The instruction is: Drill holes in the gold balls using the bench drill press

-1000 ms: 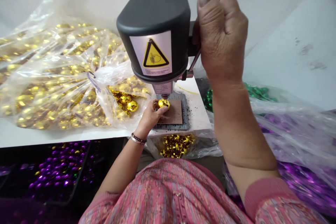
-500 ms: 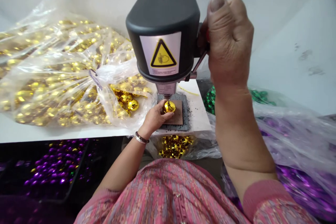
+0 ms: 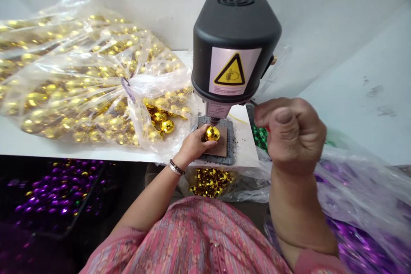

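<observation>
Between thumb and fingers, my left hand grips a shiny gold faceted ball on a brown board. The board lies on the grey base plate of a black bench drill press, which has a yellow hand-warning label. Its spindle comes down right over the ball; whether the bit touches or enters it I cannot tell. To the right of the press, my right hand is closed around its feed lever, most of which the fingers hide.
A tied clear bag of gold balls covers the left of the white table. Below the front edge hangs a bag of gold balls. Purple balls sit in a dark bin at lower left; bags with green and purple pieces stand right.
My right hand has swung downward with the feed lever, from beside the drill head to below it. My left hand still holds the gold ball under the spindle. The camera view has shifted slightly.
</observation>
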Demonstrator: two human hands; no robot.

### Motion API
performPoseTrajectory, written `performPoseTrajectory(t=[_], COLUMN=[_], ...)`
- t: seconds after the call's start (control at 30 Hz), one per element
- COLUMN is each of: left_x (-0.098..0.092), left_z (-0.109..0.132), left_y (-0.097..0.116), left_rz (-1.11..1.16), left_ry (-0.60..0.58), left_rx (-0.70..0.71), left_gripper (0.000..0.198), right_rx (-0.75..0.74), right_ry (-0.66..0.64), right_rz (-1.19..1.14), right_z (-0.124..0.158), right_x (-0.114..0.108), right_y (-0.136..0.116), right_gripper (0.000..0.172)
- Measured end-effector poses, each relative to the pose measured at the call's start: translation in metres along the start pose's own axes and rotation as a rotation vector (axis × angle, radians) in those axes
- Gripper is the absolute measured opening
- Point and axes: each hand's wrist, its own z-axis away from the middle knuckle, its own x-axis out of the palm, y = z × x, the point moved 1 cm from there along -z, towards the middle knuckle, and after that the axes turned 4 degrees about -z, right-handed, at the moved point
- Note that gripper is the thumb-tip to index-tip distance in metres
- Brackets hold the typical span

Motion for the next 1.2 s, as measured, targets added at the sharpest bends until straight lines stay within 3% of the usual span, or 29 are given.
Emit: performPoseTrajectory(t=[0.23, 0.5, 0.93, 1.2], left_x=[-0.001, -0.001, 0.003, 0.003], left_z=[0.001, 0.001, -0.001, -0.001], left_y=[0.001, 0.001, -0.008, -0.007], left_rz=[-0.029, -0.001, 0.196, 0.201], left_ry=[-0.007, -0.03, 0.018, 0.013], left_rx=[-0.01, -0.028, -0.001, 0.01], left_gripper=[0.063, 0.062, 0.055, 0.053], right_rx=[-0.176, -0.327, -0.361, -0.367], right_ry=[-0.058, 0.016, 0.05, 0.084], right_rz=[-0.059, -0.09, -0.103, -0.116], right_z=[0.016, 0.016, 0.028, 0.035], right_x=[0.0, 0.008, 0.008, 0.01], right_y=[0.015, 0.022, 0.033, 0.043], right_gripper=[0.02, 0.025, 0.025, 0.027])
